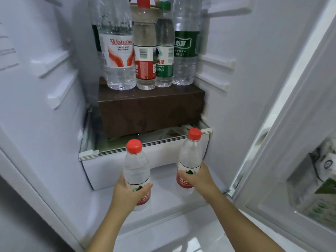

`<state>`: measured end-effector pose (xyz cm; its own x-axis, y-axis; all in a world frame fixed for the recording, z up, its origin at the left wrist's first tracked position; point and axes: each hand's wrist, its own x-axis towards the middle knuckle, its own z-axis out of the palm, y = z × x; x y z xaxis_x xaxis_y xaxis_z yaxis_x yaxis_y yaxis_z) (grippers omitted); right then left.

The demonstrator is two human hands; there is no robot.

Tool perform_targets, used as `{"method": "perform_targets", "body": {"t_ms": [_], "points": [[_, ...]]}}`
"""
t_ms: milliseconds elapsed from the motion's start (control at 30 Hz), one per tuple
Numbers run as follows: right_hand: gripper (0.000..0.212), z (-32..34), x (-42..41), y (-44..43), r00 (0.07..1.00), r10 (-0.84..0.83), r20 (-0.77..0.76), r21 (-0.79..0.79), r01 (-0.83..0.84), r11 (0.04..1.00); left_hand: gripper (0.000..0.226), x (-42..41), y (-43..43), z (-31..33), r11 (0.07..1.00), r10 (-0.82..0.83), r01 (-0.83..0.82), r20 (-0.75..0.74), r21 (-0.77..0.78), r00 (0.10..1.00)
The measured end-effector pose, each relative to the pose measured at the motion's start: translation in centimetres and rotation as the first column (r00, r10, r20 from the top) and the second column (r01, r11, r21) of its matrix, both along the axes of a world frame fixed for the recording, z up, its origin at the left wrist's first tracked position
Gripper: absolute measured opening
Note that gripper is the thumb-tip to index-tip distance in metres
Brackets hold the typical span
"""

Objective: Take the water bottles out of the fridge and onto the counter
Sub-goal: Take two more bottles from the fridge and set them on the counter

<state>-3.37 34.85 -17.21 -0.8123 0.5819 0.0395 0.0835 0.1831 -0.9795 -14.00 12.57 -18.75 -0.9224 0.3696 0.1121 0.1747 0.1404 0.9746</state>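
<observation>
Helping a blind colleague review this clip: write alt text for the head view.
The left hand and right hand each grip a small red-capped water bottle, left bottle and right bottle, upright before an open fridge. Inside, a row of four bottles stands on a brown box.

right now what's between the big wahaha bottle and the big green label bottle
Two smaller bottles side by side: a red-capped bottle and a green-capped bottle, shown in the head view.
</observation>
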Motion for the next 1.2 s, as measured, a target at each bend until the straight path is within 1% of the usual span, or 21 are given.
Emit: {"method": "perform_targets", "body": {"t_ms": [100, 200, 267, 367, 400, 467, 500, 567, 700, 833, 967, 1033, 1100, 1200], "points": [[0.065, 0.1, 0.6, -0.4, 1.0, 0.018, -0.008, 0.008, -0.018, 1.0, 0.055, 0.5, 0.0, -0.2, 0.999, -0.03, 0.03, -0.036, 0.014, 0.999], [0.067, -0.1, 1.2, -1.0, 1.0, 0.009, -0.029, 0.029, -0.009, 1.0, 0.064, 1.3, -0.2, -0.6, 0.997, -0.053, 0.056, -0.052, 0.057, 0.997], [0.073, 0.0, 1.4, -1.2, 0.999, 0.01, -0.048, 0.042, -0.008, 0.999, 0.078, 1.5, -0.5, -0.3, 0.994, -0.082, 0.087, -0.078, 0.069, 0.994], [0.089, 0.0, 1.7, -1.5, 0.996, -0.007, -0.086, 0.045, 0.011, 0.999, 0.106, 1.3, -0.9, 0.5, 0.987, -0.141, 0.148, -0.111, 0.059, 0.984], [0.092, 0.0, 1.7, -1.6, 0.995, -0.019, -0.095, 0.058, 0.025, 0.998, 0.106, 1.3, -1.0, 0.8, 0.986, -0.151, 0.157, -0.104, 0.05, 0.983], [0.092, -0.2, 1.7, -1.8, 0.994, -0.042, -0.098, 0.077, 0.05, 0.996, 0.088, 1.3, -0.9, 1.0, 0.988, -0.153, 0.155, -0.056, 0.028, 0.987], [0.09, -0.2, 1.6, -1.9, 0.994, -0.052, -0.091, 0.081, 0.059, 0.995, 0.079, 1.4, -0.9, 1.1, 0.988, -0.151, 0.151, -0.027, 0.019, 0.988], [0.082, -0.1, 1.4, -1.9, 0.996, -0.057, -0.069, 0.095, 0.063, 0.993, 0.071, 1.6, -0.6, 1.1, 0.989, -0.148, 0.148, -0.001, 0.022, 0.989], [0.069, -0.2, 2.1, -2.3, 0.994, -0.077, -0.076, 0.08, 0.083, 0.993, 0.06, 2.5, -0.3, 1.1, 0.993, -0.102, 0.103, -0.012, 0.057, 0.995], [0.058, -0.2, 4.6, -3.0, 0.995, -0.055, -0.082, 0.074, 0.061, 0.995, 0.057, 3.6, -0.1, 1.3, 0.995, -0.082, 0.084, -0.049, 0.046, 0.995], [0.059, 0.6, 7.6, -3.5, 0.996, -0.042, -0.077, 0.067, 0.047, 0.997, 0.055, 5.3, 0.2, 1.7, 0.991, -0.132, 0.134, -0.103, 0.015, 0.986], [0.051, 1.2, 9.4, -3.6, 0.997, -0.043, -0.061, 0.091, 0.048, 0.995, 0.059, 6.6, 0.5, 1.6, 0.986, -0.163, 0.166, -0.127, 0.008, 0.978], [0.041, 1.7, 12.1, -3.5, 0.998, -0.04, -0.049, 0.109, 0.045, 0.993, 0.062, 8.6, 1.0, 1.6, 0.978, -0.207, 0.209, -0.121, 0.003, 0.971], [0.039, 2.2, 17.0, -3.2, 0.996, -0.071, -0.044, 0.13, 0.077, 0.989, 0.065, 12.7, 1.9, 2.1, 0.965, -0.262, 0.263, -0.089, -0.005, 0.961]]}}
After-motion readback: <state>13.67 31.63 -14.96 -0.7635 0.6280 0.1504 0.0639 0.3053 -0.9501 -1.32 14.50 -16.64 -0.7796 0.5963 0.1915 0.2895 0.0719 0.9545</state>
